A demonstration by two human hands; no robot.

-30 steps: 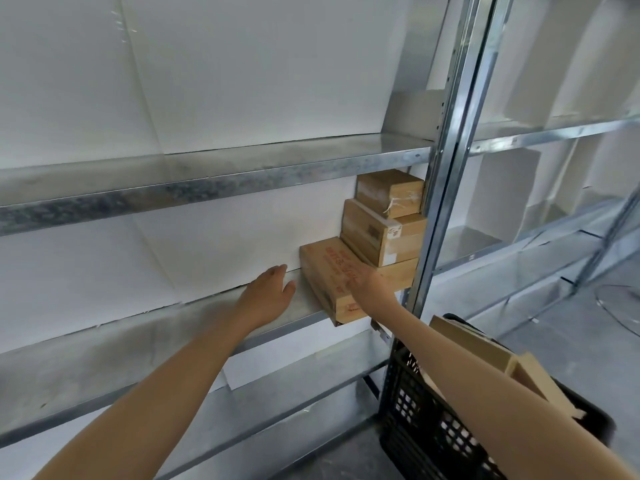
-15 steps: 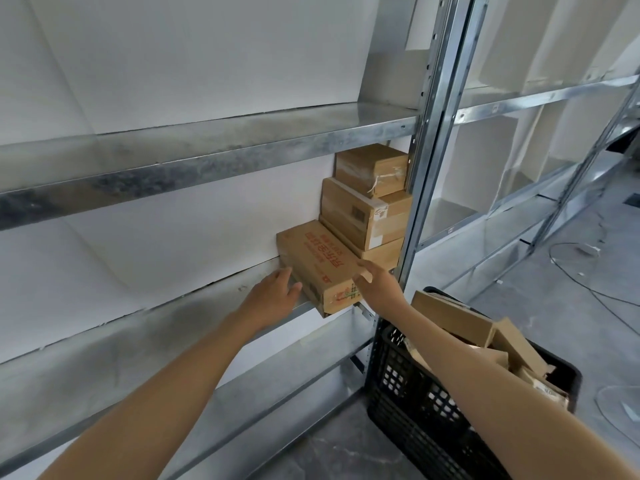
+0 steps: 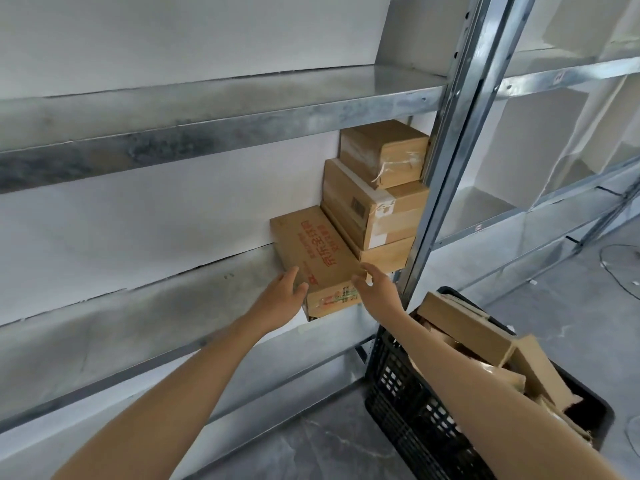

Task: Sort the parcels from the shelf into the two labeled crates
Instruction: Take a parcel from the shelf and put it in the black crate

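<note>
Both hands, left hand [image 3: 282,295] and right hand [image 3: 375,289], flank the flat printed parcel [image 3: 313,252] on the steel shelf [image 3: 145,313], each grip apart, fingers spread, beside the black crate [image 3: 412,403].

- The flat parcel [image 3: 313,252] I reach for is tan cardboard with red printed characters on top; its end label shows red and green marks.
- The middle parcel [image 3: 372,209] is tan with a black barcode, a white label and pale tape.
- The top parcel [image 3: 382,150] is plain brown under clear tape.
- The shelf [image 3: 214,109] is mottled grey galvanised metal; its backing is white.
- The crate [image 3: 408,403] is black lattice, holding brown parcels.
- The floor [image 3: 329,448] is grey, veined white.
</note>
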